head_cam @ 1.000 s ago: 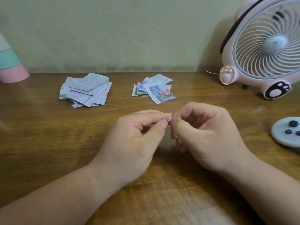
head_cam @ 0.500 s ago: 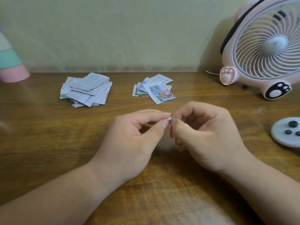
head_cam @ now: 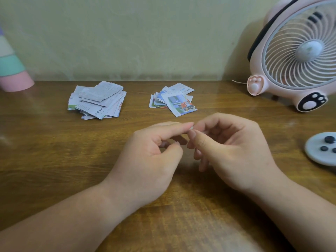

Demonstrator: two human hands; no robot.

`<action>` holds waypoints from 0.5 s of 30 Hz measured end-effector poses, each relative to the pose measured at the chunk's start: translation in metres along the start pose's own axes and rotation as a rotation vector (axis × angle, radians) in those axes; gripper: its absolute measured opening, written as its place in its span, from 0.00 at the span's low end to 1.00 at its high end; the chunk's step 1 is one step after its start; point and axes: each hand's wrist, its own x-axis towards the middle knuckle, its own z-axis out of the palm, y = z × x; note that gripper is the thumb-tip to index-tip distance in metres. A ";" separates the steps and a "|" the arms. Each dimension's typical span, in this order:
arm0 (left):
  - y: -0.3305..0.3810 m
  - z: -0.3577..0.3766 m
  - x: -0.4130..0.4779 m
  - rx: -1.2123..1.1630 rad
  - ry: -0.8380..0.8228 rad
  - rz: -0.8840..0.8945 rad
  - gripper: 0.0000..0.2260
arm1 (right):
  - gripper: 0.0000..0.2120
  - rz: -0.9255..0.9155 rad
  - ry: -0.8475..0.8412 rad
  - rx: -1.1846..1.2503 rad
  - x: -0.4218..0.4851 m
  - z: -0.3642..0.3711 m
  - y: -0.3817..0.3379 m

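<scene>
Pinched between the thumb and the curled index finger of the right hand (head_cam: 234,151), a tiny white paper scrap (head_cam: 191,127) is held just above the middle of the wooden table (head_cam: 54,151); only a pale sliver of it shows, and its shape cannot be made out. From 9 o'clock the left hand (head_cam: 151,157) meets it with a nearly straight index finger whose tip touches the scrap, while the left thumb lies lower and apart from that finger and the other fingers curl beneath; whether this hand actually grips the scrap cannot be told. Both forearms are bare and enter from 6 o'clock. The table surface is brown, glossy and streaked with dark grain. At 10 o'clock from the scrap lies a loose pile of text clippings (head_cam: 96,99), flat angular pieces of white paper with fine black print. At 12 o'clock, well apart from it, lies a smaller pile of colour clippings (head_cam: 179,103), topped by a rectangular piece with a blue and orange picture. At 2 o'clock stands a pink plastic fan (head_cam: 300,57) with a round white spiral grille and paw-shaped feet. At 3 o'clock rests a grey round disc (head_cam: 321,148) bearing dark buttons. At the far 10 o'clock edge stands a striped cone-shaped object (head_cam: 12,70), green above and pink below, against a matt pale wall (head_cam: 145,33).
</scene>
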 end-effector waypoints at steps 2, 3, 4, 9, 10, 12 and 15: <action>0.001 0.000 -0.001 0.020 0.002 0.011 0.20 | 0.09 0.006 0.002 -0.001 0.000 0.001 0.000; 0.002 0.000 -0.001 0.040 0.001 0.027 0.20 | 0.09 0.008 0.006 -0.006 0.000 0.001 0.001; 0.003 0.000 -0.002 0.070 -0.001 0.049 0.21 | 0.09 0.009 0.010 -0.014 0.000 0.001 0.001; 0.007 0.002 -0.003 0.166 -0.059 0.085 0.23 | 0.11 -0.017 0.045 -0.078 0.002 0.000 0.004; 0.007 0.002 -0.003 0.158 -0.054 0.085 0.22 | 0.10 -0.023 0.051 -0.091 0.002 0.000 0.005; 0.007 0.003 -0.003 0.114 -0.033 0.074 0.20 | 0.08 -0.033 0.052 -0.114 0.003 0.000 0.004; 0.007 0.003 -0.002 0.004 -0.004 -0.008 0.14 | 0.06 -0.019 0.066 -0.111 0.003 -0.002 0.002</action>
